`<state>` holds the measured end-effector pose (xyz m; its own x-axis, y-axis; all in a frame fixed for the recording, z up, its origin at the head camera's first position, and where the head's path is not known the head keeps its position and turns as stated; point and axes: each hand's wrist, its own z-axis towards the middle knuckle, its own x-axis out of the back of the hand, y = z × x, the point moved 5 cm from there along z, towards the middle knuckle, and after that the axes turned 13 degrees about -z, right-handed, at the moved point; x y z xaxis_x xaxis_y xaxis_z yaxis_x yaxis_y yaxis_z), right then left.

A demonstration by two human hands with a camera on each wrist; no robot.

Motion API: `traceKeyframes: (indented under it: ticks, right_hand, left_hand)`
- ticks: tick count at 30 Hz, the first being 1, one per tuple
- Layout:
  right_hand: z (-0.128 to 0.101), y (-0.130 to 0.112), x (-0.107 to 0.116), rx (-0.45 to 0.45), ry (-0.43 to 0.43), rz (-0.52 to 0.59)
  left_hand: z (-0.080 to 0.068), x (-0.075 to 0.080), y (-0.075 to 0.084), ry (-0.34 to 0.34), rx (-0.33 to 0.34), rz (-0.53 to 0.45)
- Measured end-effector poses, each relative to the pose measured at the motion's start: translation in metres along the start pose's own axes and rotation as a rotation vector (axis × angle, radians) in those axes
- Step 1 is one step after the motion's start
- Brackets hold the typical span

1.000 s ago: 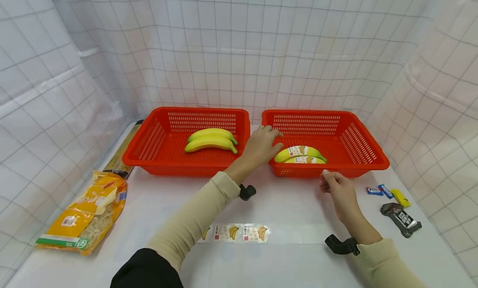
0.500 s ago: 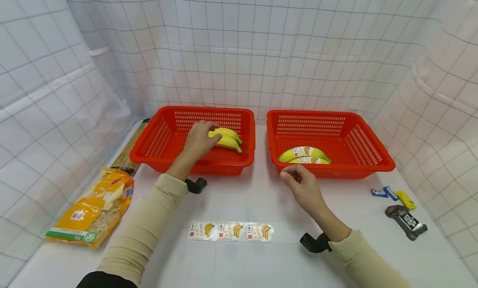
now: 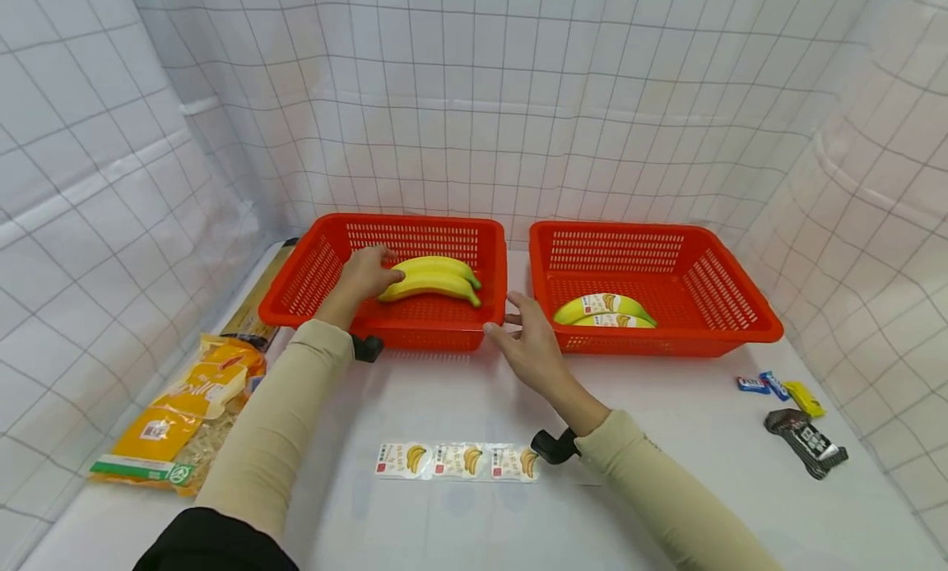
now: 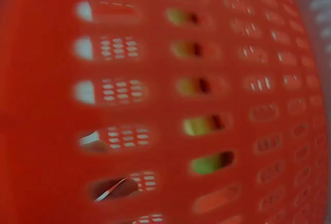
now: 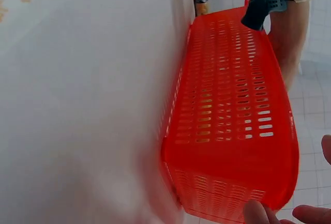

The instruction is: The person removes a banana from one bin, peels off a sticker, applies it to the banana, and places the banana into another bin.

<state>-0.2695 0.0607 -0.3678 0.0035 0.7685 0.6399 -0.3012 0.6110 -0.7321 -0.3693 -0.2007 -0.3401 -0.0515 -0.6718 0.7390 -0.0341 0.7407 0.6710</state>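
My left hand reaches into the left red basket, its fingertips right at the blunt end of two plain yellow bananas. Slots in the basket wall fill the left wrist view, with bits of banana showing through. Thumb and fingers spread, my right hand is at the same basket's right front corner. In the right wrist view its fingertips overlap the basket's end wall. Two bananas with stickers on them lie in the right red basket.
A strip of several banana-picture stickers lies on the white table in front. An orange-yellow food bag is at the left, over a brown-gold packet. Small wrapped sweets and a dark wrapped bar sit at the right.
My left hand has gone from beside the right basket leftward into the left basket, reaching past the bananas' near end. My right hand has moved left, from the right basket's front to the left basket's corner.
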Motion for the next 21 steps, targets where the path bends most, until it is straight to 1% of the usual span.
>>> traceKeyframes:
  ticks: [4, 8, 14, 16, 21]
  right_hand:
    - [0.010, 0.001, -0.010, 0.024, 0.045, -0.029]
    - [0.013, 0.001, -0.015, 0.032, 0.070, -0.080]
    - [0.013, 0.002, -0.017, 0.030, 0.076, -0.110]
    - [0.014, 0.002, -0.017, 0.030, 0.075, -0.115]
    - [0.014, 0.002, -0.015, 0.042, 0.076, -0.149]
  left_hand:
    - [0.009, -0.007, -0.008, -0.035, 0.032, 0.011]
    - [0.013, -0.014, -0.013, -0.072, 0.051, 0.032]
    - [0.016, -0.020, -0.017, -0.113, 0.062, 0.052]
    - [0.016, -0.021, -0.019, -0.131, 0.072, 0.043]
    - [0.017, -0.025, -0.020, -0.167, 0.101, -0.028]
